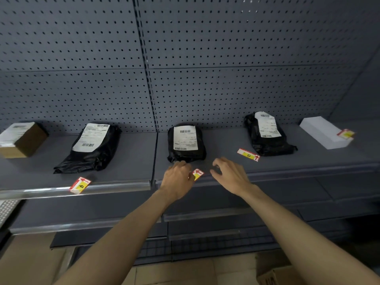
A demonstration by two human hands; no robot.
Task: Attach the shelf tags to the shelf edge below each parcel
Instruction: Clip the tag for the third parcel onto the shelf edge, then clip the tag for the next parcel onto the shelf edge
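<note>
Lying near the shelf edge (287, 173) below the middle parcel (186, 141), the little tag (197, 174) looks thin, light and bendy. The left hand (176, 179) touches it, grip unclear; pinch its edges. The right hand (230, 174) hovers open, empty.

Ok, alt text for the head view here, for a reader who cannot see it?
A person's left hand holds a red, white and yellow shelf tag at the shelf edge below the middle black parcel, the right hand open beside it. Three more tags lie loose along the shelf.
</note>
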